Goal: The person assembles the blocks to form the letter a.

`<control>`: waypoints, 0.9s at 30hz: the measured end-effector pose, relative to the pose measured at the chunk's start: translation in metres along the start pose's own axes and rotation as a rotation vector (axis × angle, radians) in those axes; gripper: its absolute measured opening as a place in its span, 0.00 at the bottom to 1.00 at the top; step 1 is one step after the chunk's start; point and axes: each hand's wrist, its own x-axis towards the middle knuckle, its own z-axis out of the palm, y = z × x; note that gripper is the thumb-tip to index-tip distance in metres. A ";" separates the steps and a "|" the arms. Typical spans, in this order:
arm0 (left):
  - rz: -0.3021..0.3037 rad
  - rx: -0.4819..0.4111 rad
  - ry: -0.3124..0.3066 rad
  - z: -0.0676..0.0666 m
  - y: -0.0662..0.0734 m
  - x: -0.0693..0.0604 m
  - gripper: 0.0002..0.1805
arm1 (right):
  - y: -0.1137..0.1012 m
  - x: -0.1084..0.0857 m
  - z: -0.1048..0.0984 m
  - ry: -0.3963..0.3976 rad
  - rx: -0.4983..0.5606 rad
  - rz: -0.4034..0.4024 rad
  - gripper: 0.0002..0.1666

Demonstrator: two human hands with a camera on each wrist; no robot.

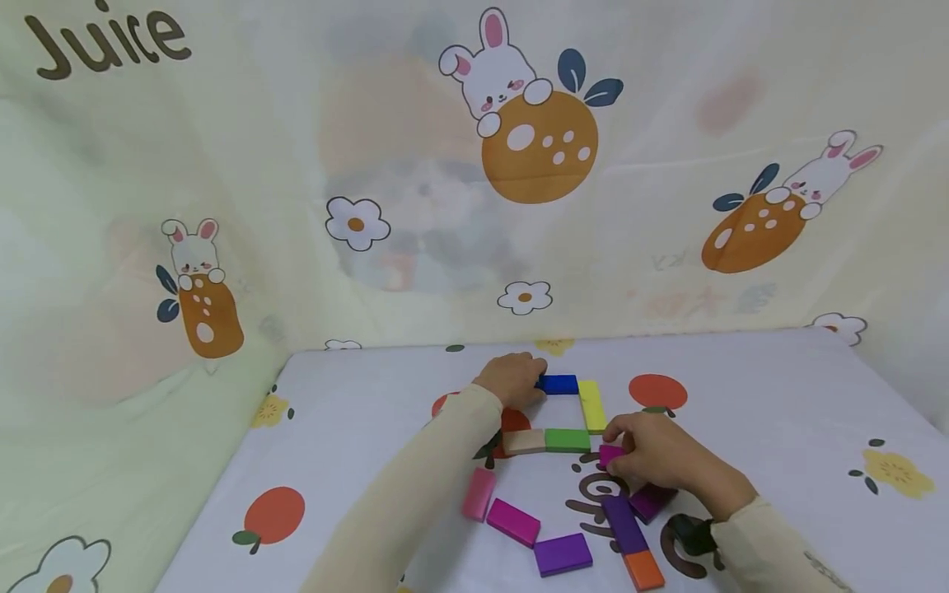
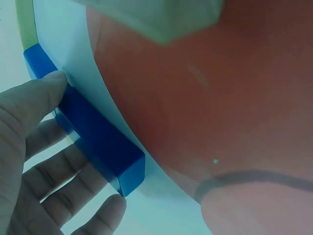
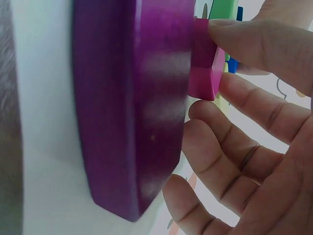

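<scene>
My left hand (image 1: pixel 513 381) holds a blue block (image 2: pixel 100 129) at the back of the block arrangement, thumb on one side and fingers on the other. A second blue block (image 1: pixel 559 385) lies to its right, beside an upright-running yellow block (image 1: pixel 591 406). My right hand (image 1: pixel 656 451) pinches a magenta block (image 1: pixel 611 455) between thumb and index finger, just below the yellow one. In the right wrist view, a dark purple block (image 3: pixel 132 107) looms close beside the curled lower fingers (image 3: pixel 210 152).
Beige (image 1: pixel 524 442) and green (image 1: pixel 567 441) blocks lie end to end between the hands. Nearer are pink (image 1: pixel 479 494), magenta (image 1: pixel 513 523) and purple (image 1: pixel 563 555) blocks, plus a violet block (image 1: pixel 624 524) against an orange one (image 1: pixel 643 571). A printed cloth wall (image 1: pixel 415 305) rises behind.
</scene>
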 end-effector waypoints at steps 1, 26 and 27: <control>0.001 0.003 0.000 0.000 0.000 0.000 0.19 | -0.001 0.001 0.000 -0.001 0.001 0.009 0.18; 0.022 0.038 0.053 0.006 0.001 0.007 0.14 | -0.004 0.006 0.002 0.019 0.051 0.080 0.17; 0.022 0.038 0.055 0.006 0.001 0.007 0.14 | -0.004 0.006 0.002 0.019 0.055 0.084 0.17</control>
